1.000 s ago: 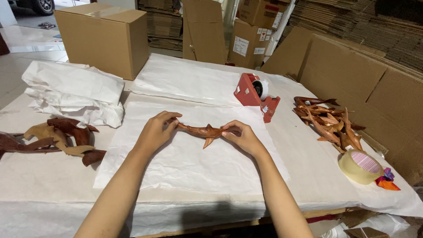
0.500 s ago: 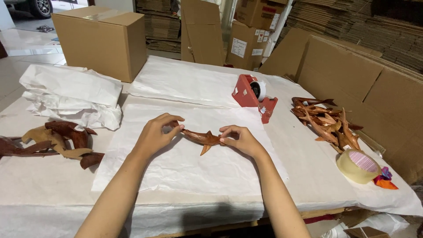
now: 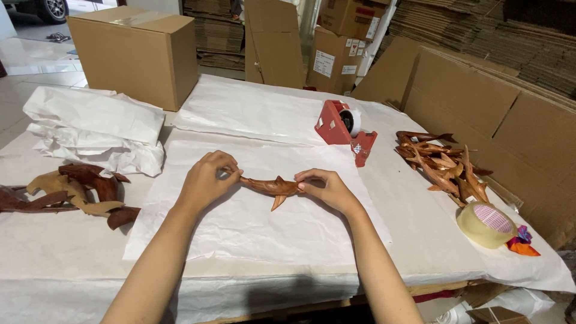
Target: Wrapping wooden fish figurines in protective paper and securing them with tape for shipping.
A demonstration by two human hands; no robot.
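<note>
A small carved wooden shark (image 3: 271, 186), reddish brown, lies lengthwise over a sheet of white wrapping paper (image 3: 252, 222) on the table. My left hand (image 3: 207, 177) pinches its left end with the fingertips. At the other end, my right hand (image 3: 323, 188) grips the figure, fingers curled over it. A fin points down toward me from the figure's middle.
A pile of similar wooden carvings (image 3: 444, 163) lies at the right, with a roll of clear tape (image 3: 487, 224) in front of it. A red tape dispenser (image 3: 346, 129) stands behind. Darker carvings (image 3: 78, 191) and crumpled white paper (image 3: 96, 129) sit left; a cardboard box (image 3: 137, 54) behind.
Both hands have turned the wooden shark slightly, so its fin points more toward me. The hands stay at its two ends over the paper.
</note>
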